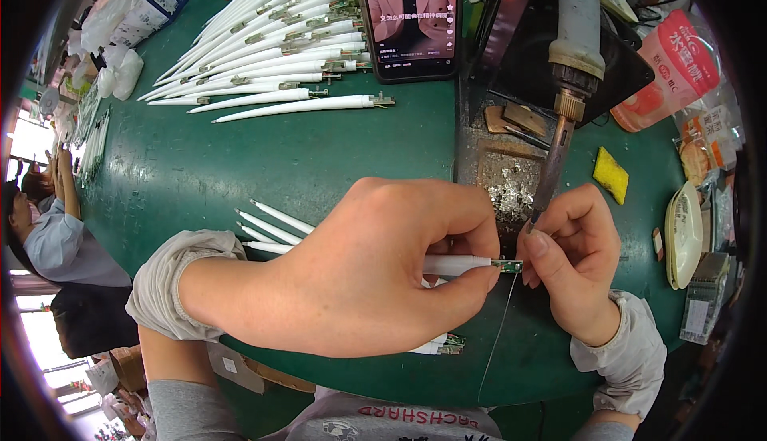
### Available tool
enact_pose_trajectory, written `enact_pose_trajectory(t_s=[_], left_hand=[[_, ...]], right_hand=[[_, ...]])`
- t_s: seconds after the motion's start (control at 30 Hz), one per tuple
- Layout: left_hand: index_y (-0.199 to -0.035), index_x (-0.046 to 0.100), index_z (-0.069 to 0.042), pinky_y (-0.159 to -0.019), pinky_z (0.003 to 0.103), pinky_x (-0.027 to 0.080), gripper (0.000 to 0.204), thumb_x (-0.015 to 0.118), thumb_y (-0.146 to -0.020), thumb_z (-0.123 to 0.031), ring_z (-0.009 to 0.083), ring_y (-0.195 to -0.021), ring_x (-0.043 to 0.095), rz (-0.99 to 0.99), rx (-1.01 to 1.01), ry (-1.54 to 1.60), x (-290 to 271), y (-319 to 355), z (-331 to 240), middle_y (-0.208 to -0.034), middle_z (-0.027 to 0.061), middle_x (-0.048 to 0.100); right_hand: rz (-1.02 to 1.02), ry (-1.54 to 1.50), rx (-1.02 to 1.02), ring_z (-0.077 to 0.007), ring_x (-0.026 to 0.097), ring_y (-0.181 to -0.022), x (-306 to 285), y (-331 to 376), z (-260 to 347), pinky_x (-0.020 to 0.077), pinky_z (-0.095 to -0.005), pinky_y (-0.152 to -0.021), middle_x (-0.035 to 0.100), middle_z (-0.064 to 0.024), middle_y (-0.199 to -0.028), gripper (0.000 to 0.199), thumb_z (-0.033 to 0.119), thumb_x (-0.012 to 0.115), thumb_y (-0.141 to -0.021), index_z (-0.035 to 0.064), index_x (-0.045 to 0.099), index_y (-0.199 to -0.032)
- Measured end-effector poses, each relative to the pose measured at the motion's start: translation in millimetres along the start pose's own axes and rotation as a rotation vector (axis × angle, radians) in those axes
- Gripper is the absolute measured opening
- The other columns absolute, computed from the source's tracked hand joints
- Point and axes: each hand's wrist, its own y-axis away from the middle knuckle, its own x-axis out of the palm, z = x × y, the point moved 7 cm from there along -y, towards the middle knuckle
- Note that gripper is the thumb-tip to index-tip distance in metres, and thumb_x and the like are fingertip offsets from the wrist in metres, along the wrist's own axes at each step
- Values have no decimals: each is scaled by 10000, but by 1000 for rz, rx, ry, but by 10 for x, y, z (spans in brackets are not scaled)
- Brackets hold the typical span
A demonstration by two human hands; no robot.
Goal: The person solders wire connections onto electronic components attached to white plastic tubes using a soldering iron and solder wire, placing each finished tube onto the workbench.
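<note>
My left hand (375, 273) pinches a white pen-shaped tube (457, 265) between thumb and fingers. A small green circuit board (509, 266) sticks out of its right end. My right hand (575, 261) is closed beside that board, its fingertips on a thin silvery wire (500, 329) that trails down toward the table's near edge. Just above these fingertips is the tip of a soldering iron (569, 89), which points downward from above. More white tubes (280, 217) lie under and behind my left hand, and other board ends (453, 343) show below it.
Many white tubes with boards (304, 104) lie fanned out on the green table (319, 153). A phone (411, 21) stands at the back. Solder scraps (511, 185) fill a tray under the iron. Rightward are a yellow sponge (610, 175), pink pouch (667, 69) and pale dish (684, 233). A co-worker (64, 237) sits at left.
</note>
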Motion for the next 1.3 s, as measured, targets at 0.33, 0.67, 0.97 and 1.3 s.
enact_pose_trajectory(t_s=[0.33, 0.67, 0.97, 1.3], left_hand=[[-824, 625, -20, -533, 268, 438, 76, 676, -772, -42, 120, -625, 558, 29, 77, -23, 62, 21, 29, -754, 59, 590], [-828, 582, -58, -646, 367, 437, 144, 682, -725, -71, 269, -718, 509, 125, 381, -343, 288, 171, 51, -772, 81, 526], [-872, 573, -63, -693, 354, 423, 274, 727, -663, -153, 258, -788, 507, -230, 325, -1084, -184, -65, -31, -816, 77, 493], [-778, 524, -68, -663, 334, 422, 106, 598, -704, -84, 239, -753, 523, -382, 277, -1438, -439, -165, 196, -755, 76, 511]], right_hand=[[10, 22, 17, -57, 558, -632, 11, 0, -2, 436, -177, -537, 586, -65, -760, 177, 2, 617, -869, -11, 452, -933], [4, 58, 40, -54, 563, -629, 11, 6, -4, 434, -175, -541, 593, -55, -748, 162, -2, 617, -866, -7, 464, -920], [31, 86, 26, -53, 544, -601, 22, -6, 1, 414, -173, -524, 583, -57, -723, 155, 16, 589, -889, 4, 441, -930], [128, -76, 198, -46, 479, -528, 13, 3, -2, 352, -170, -467, 552, -52, -679, 139, 70, 529, -935, 38, 394, -933]])
